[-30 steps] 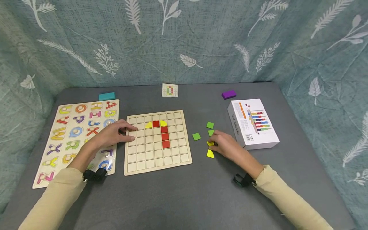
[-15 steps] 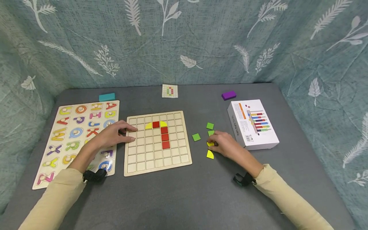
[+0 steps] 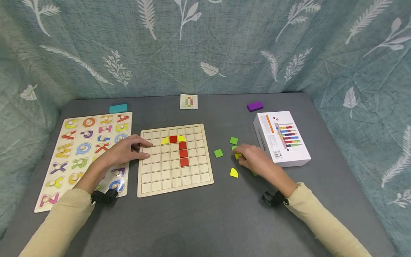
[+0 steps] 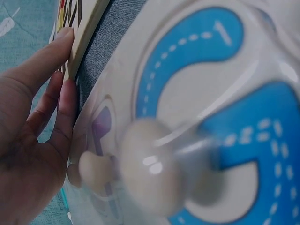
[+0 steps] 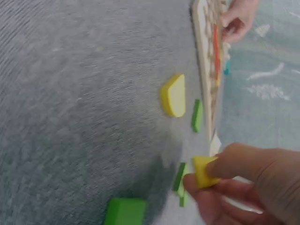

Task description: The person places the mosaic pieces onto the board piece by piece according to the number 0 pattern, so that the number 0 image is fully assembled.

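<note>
In the head view my left hand (image 3: 128, 150) touches the left edge of a wooden grid board (image 3: 146, 187), thumb and forefinger apart on its rim. The left wrist view shows those fingertips (image 4: 65, 37) at the board's edge. Red square tiles (image 3: 183, 153) and two yellow quarter-round tiles (image 3: 165, 140) sit in the grid. Right of the board, my right hand (image 3: 255, 159) pinches a yellow tile (image 5: 202, 171) between thumb and fingers, above the table. Near it lie another yellow quarter-round tile (image 3: 234, 172) and several green tiles (image 3: 218, 153), one partly hidden under the hand.
An alphabet peg puzzle (image 3: 48, 171) lies left, under my left forearm. A white abacus box (image 3: 298, 151) stands beyond my right hand. Along the back are a pattern card (image 3: 188, 101), a teal block (image 3: 118, 108) and a purple block (image 3: 255, 106), before a patterned curtain (image 3: 160, 64).
My right hand has picked up a yellow tile and shifted it slightly away from me; a green tile now peeks out beneath that hand. The left hand stays at the board.
</note>
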A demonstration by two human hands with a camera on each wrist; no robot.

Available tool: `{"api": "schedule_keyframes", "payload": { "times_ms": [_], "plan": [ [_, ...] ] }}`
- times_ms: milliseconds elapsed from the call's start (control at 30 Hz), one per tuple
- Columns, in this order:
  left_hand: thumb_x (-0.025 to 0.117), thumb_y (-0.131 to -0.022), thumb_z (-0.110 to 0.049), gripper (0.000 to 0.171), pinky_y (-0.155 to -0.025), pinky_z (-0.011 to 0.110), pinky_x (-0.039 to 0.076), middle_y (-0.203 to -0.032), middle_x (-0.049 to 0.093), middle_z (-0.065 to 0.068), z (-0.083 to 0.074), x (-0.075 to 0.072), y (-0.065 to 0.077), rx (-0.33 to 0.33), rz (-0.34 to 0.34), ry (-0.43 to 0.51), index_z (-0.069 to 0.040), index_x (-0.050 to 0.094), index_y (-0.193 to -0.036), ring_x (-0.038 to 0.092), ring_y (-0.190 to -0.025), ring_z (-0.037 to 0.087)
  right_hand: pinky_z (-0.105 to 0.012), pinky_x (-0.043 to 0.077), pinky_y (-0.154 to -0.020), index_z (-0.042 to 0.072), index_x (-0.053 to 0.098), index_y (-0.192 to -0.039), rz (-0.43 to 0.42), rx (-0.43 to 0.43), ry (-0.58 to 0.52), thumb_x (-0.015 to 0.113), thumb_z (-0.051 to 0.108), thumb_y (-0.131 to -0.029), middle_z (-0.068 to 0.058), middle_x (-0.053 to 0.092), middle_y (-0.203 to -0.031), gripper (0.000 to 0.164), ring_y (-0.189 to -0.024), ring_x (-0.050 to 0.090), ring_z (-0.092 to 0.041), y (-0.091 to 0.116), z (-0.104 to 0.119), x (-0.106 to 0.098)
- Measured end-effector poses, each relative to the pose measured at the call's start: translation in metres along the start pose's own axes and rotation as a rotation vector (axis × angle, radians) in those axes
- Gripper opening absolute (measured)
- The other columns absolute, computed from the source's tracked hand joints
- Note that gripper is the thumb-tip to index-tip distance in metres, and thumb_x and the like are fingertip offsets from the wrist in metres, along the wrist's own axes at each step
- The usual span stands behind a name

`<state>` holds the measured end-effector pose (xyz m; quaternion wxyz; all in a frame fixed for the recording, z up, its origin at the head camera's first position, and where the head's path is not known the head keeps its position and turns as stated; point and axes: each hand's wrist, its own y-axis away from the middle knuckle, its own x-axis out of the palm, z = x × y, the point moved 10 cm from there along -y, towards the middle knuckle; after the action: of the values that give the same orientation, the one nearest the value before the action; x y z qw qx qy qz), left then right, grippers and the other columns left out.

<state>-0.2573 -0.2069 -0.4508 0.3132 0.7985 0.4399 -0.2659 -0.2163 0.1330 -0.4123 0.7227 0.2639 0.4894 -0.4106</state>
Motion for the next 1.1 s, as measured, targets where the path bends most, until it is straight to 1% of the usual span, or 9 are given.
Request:
{"api": "schedule_keyframes", "payload": {
  "times_ms": [100, 200, 333, 400, 467, 633, 767, 967, 1100],
  "plan": [
    [0.072, -0.089, -0.026, 0.041, -0.077, 0.024, 0.042, -0.106, 0.054, 0.008, 0.0, 0.0, 0.0, 0.008, -0.002, 0.005, -0.01, 0.065, -0.125, 0.045, -0.092, 0.018, -0.029, 0.046, -0.067, 0.004, 0.07, -0.106, -0.06, -0.046, -0.061, 0.066, 0.0, -0.086, -0.006, 0.068, -0.091, 0.021, -0.075, 0.056, -0.013, -0.002, 0.012, -0.006],
    [0.072, -0.089, -0.025, 0.041, -0.075, 0.025, 0.042, -0.106, 0.054, 0.008, -0.001, 0.0, -0.001, 0.016, -0.004, 0.01, -0.009, 0.065, -0.126, 0.045, -0.091, 0.018, -0.028, 0.05, -0.069, 0.005, 0.069, -0.104, -0.091, -0.103, -0.185, 0.066, 0.003, -0.087, -0.005, 0.07, -0.09, 0.017, -0.078, 0.061, -0.012, -0.005, 0.028, -0.003],
    [0.072, -0.089, -0.025, 0.041, -0.073, 0.025, 0.041, -0.105, 0.054, 0.008, -0.001, 0.0, -0.001, 0.022, -0.009, 0.004, -0.008, 0.065, -0.126, 0.045, -0.091, 0.018, -0.022, 0.05, -0.067, 0.003, 0.066, -0.103, -0.085, -0.165, -0.369, 0.064, 0.002, -0.088, -0.006, 0.069, -0.087, 0.015, -0.076, 0.06, -0.008, -0.011, 0.048, 0.01],
    [0.072, -0.089, -0.025, 0.041, -0.073, 0.025, 0.041, -0.105, 0.055, 0.008, -0.001, -0.001, -0.001, 0.023, -0.012, 0.001, -0.008, 0.065, -0.125, 0.045, -0.091, 0.018, -0.02, 0.05, -0.067, 0.003, 0.066, -0.103, -0.072, -0.182, -0.423, 0.064, 0.002, -0.088, -0.007, 0.068, -0.089, 0.015, -0.077, 0.059, -0.007, -0.015, 0.057, 0.016],
    [0.072, -0.088, -0.024, 0.04, -0.073, 0.025, 0.042, -0.105, 0.055, 0.008, -0.001, -0.002, -0.001, 0.024, -0.018, -0.001, -0.009, 0.065, -0.125, 0.046, -0.091, 0.018, -0.021, 0.05, -0.069, 0.003, 0.067, -0.103, -0.054, -0.199, -0.443, 0.064, 0.003, -0.09, -0.008, 0.067, -0.092, 0.014, -0.078, 0.059, -0.009, -0.02, 0.065, 0.021],
    [0.072, -0.088, -0.022, 0.04, -0.074, 0.025, 0.042, -0.104, 0.055, 0.008, 0.0, -0.003, 0.0, 0.021, -0.025, -0.003, -0.009, 0.065, -0.125, 0.046, -0.09, 0.019, -0.019, 0.051, -0.074, 0.004, 0.068, -0.105, 0.022, -0.211, -0.427, 0.064, 0.007, -0.092, -0.01, 0.063, -0.103, 0.014, -0.085, 0.064, -0.015, -0.033, 0.083, 0.038],
    [0.072, -0.089, -0.024, 0.041, -0.074, 0.025, 0.041, -0.106, 0.055, 0.009, -0.001, -0.002, 0.001, 0.02, -0.017, 0.005, -0.009, 0.065, -0.126, 0.045, -0.091, 0.018, -0.016, 0.049, -0.075, 0.003, 0.069, -0.104, 0.06, -0.229, -0.371, 0.066, 0.009, -0.091, -0.011, 0.062, -0.104, 0.014, -0.084, 0.063, -0.014, -0.041, 0.094, 0.053],
    [0.073, -0.088, -0.026, 0.041, -0.077, 0.024, 0.042, -0.107, 0.055, 0.007, 0.0, 0.0, 0.004, 0.025, -0.021, 0.002, -0.01, 0.065, -0.125, 0.046, -0.091, 0.017, -0.016, 0.044, -0.071, 0.004, 0.072, -0.098, 0.061, -0.27, -0.268, 0.069, 0.012, -0.089, -0.007, 0.062, -0.099, 0.012, -0.079, 0.056, -0.012, -0.048, 0.108, 0.065],
    [0.072, -0.088, -0.029, 0.042, -0.079, 0.025, 0.042, -0.108, 0.056, 0.007, 0.0, 0.0, 0.003, 0.029, -0.026, -0.004, -0.01, 0.065, -0.125, 0.047, -0.092, 0.017, -0.019, 0.047, -0.072, 0.004, 0.074, -0.097, 0.062, -0.313, -0.21, 0.072, 0.014, -0.087, -0.007, 0.062, -0.097, 0.014, -0.08, 0.059, -0.013, -0.049, 0.115, 0.063]
  ]
}}
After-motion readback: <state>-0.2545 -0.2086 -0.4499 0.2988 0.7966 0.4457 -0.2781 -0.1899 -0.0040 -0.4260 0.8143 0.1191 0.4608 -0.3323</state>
